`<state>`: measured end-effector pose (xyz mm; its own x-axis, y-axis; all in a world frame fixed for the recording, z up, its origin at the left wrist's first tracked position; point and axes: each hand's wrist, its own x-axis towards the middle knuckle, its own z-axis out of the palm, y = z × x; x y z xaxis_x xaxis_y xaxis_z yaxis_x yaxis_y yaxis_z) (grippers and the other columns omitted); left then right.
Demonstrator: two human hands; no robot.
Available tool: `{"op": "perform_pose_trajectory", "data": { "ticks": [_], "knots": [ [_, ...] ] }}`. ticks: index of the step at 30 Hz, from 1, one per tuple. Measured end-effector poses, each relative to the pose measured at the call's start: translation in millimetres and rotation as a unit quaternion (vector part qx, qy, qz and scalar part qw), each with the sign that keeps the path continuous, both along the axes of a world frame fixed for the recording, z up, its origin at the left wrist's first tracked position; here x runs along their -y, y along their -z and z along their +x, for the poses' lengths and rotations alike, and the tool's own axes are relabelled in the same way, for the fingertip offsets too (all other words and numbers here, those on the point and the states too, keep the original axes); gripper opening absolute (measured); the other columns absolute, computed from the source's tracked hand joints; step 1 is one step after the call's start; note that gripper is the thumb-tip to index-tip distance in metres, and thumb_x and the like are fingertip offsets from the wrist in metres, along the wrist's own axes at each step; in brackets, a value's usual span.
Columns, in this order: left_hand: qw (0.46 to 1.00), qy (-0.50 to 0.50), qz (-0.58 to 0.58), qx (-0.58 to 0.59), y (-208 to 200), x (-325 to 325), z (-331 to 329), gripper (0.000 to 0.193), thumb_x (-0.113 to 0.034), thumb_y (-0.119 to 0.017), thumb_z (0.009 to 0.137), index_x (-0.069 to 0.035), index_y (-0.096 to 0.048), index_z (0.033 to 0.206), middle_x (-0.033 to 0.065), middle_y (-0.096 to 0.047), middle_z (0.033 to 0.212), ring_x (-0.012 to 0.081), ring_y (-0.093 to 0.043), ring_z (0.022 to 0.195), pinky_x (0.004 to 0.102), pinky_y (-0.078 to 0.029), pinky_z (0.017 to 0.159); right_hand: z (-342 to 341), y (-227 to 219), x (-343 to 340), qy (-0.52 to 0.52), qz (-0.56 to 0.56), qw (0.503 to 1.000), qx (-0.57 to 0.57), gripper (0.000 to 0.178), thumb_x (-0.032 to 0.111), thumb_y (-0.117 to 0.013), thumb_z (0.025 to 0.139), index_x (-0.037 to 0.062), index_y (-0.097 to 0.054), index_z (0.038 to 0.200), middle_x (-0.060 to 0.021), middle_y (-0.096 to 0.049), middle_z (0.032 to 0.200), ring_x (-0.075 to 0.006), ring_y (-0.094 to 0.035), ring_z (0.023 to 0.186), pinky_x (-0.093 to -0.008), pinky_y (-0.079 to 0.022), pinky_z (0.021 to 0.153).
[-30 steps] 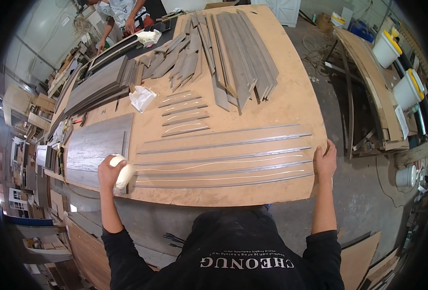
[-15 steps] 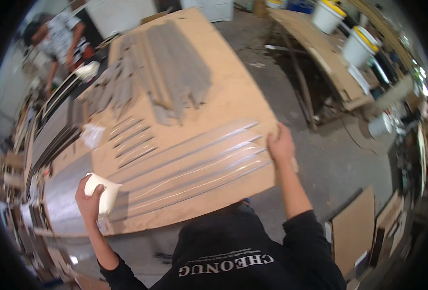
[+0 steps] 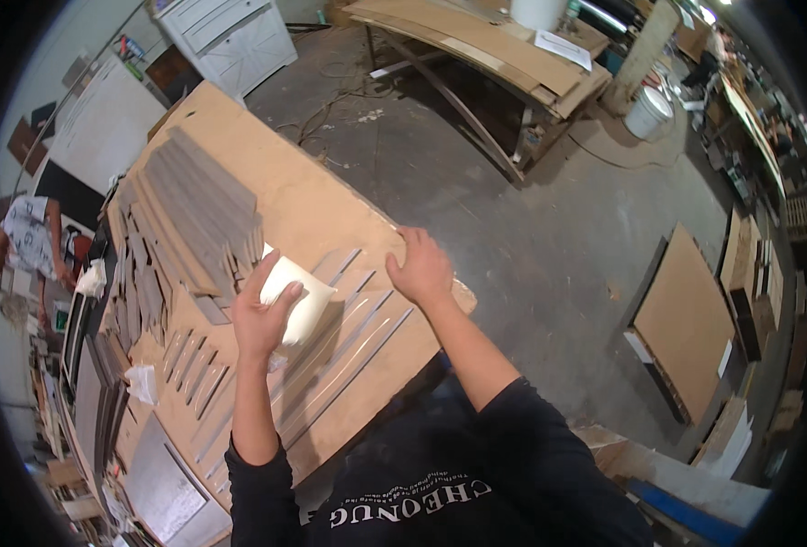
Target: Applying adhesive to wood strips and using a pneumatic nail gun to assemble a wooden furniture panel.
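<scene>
Centre of the frame, head view: left hand (image 3: pixel 262 314) closed around a cream-white bag (image 3: pixel 305 305), thumb across the near face; bag held over the long strips (image 3: pixel 362 357) on the tan worktable (image 3: pixel 308 201). Right hand (image 3: pixel 426 269) open, thumb spread from fingers, resting at the table's edge; nothing seen in it.

Progress, as judged: thin pale lines run lengthwise among the long strips toward the lower right of the set, and along some short strips (image 3: pixel 198 365) left of centre. These look done. Part of the long set lies behind bag, forearm and shadow; cannot tell whether every piece has its line. Plank pile (image 3: pixel 198 187), upper left, shows none; seems untouched.

Materials: strips narrow, straight, grey-edged. Planks flat, grey, wood-grained, some ends pointed, fanned loosely. Bag soft, bulging, smooth, with a crumpled, clearer tail. Grey panel (image 3: pixel 162 483), lower left, broad with a dull sheen. White plastic wrap (image 3: pixel 141 385), wrinkled, lies near the short strips.
</scene>
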<state>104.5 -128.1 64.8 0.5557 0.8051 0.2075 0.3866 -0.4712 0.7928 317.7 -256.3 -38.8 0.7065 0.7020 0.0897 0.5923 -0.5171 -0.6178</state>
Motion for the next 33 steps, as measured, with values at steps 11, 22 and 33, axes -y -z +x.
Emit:
{"op": "perform_pose_trajectory", "data": {
  "ticks": [11, 22, 33],
  "knots": [
    [0.998, -0.001, -0.006, -0.058, 7, -3, 32, 0.047, -0.016, -0.082, 0.076, -0.002, -0.066, 0.118, 0.0106, -0.072, 0.099, 0.0129, -0.066, 0.085, 0.0281, -0.052, 0.078, 3, 6, -1, 0.001, 0.003, 1.0, -0.02, 0.051, 0.031, -0.062, 0.083, 0.0087, -0.051, 0.128, -0.0112, -0.056, 0.12, -0.0307, -0.058, 0.106, -0.0438, -0.047, 0.091],
    [0.997, -0.013, 0.016, -0.078, 11, -8, 21, 0.047, -0.023, -0.084, 0.073, -0.001, -0.069, 0.112, 0.0129, -0.073, 0.1, 0.0189, -0.07, 0.088, 0.0302, -0.053, 0.079, 3, 4, -2, -0.007, 0.006, 1.0, -0.023, 0.052, 0.031, -0.063, 0.083, 0.0083, -0.05, 0.128, -0.0118, -0.056, 0.122, -0.0309, -0.058, 0.106, -0.0435, -0.047, 0.091],
    [0.993, -0.062, -0.026, -0.096, 5, -1, -35, 0.044, -0.019, -0.086, 0.072, -0.002, -0.071, 0.109, 0.0127, -0.073, 0.097, 0.0166, -0.07, 0.086, 0.03, -0.053, 0.078, 3, -2, -1, -0.007, -0.019, 0.999, -0.046, 0.051, 0.032, -0.061, 0.085, 0.0083, -0.05, 0.128, -0.0133, -0.055, 0.123, -0.0302, -0.056, 0.11, -0.0425, -0.047, 0.093]
  ]
}}
